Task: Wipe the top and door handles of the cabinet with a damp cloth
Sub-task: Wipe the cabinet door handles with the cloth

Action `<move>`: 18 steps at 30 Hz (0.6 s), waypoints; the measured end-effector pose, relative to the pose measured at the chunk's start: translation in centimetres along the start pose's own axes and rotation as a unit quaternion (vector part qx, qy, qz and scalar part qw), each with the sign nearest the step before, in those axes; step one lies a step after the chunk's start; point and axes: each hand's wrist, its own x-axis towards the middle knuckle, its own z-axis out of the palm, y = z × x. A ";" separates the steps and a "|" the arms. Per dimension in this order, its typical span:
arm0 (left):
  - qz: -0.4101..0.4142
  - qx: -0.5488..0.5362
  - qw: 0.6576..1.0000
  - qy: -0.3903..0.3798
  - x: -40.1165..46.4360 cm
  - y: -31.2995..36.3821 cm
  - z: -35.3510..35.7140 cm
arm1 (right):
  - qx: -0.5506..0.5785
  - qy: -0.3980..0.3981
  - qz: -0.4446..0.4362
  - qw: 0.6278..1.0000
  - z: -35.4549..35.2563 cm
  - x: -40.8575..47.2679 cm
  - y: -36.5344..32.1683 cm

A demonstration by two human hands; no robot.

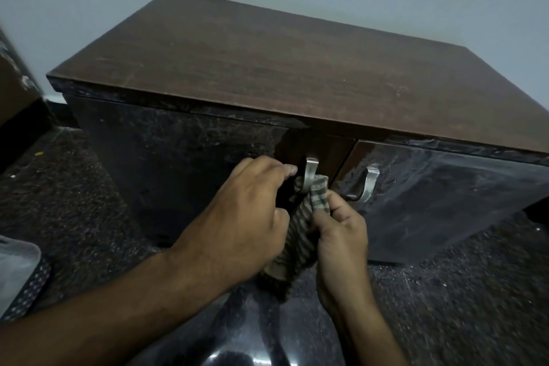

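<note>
Dark wood cabinet (267, 68), doors closed, striped cloth (300, 241) wrapped around left metal handle (310, 171)

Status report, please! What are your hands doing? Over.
Both hands gripping striped cloth. Cloth wrapped on left door handle. Right handle untouched. Nothing blocking.

Left door handle (309, 175): lower half hidden behind the striped cloth (300, 244) and left hand (246, 217) fingers. Cloth's lower end blurred, partly covered by both hands. Cabinet (267, 74) right end cut by frame edge. Pale object (15, 264) at left edge cropped, can't identify. Right hand (341, 238) fingertips buried in cloth.
</note>
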 end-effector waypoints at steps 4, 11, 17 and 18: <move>0.001 -0.001 1.000 -0.003 -0.2 -0.1 0.0 | -0.062 0.032 -0.025 0.997 -0.6 -0.8 0.8; 0.005 -0.004 1.000 -0.011 -0.3 0.1 -0.1 | -0.261 0.107 -0.186 0.941 0.9 -2.4 5.7; 0.009 0.001 1.000 -0.019 -0.3 0.2 -0.3 | -0.312 0.155 -0.370 0.861 3.1 -1.7 4.9; 0.011 0.000 1.000 -0.017 -0.3 0.2 -0.5 | -0.315 0.172 -0.364 0.860 3.1 -0.9 4.4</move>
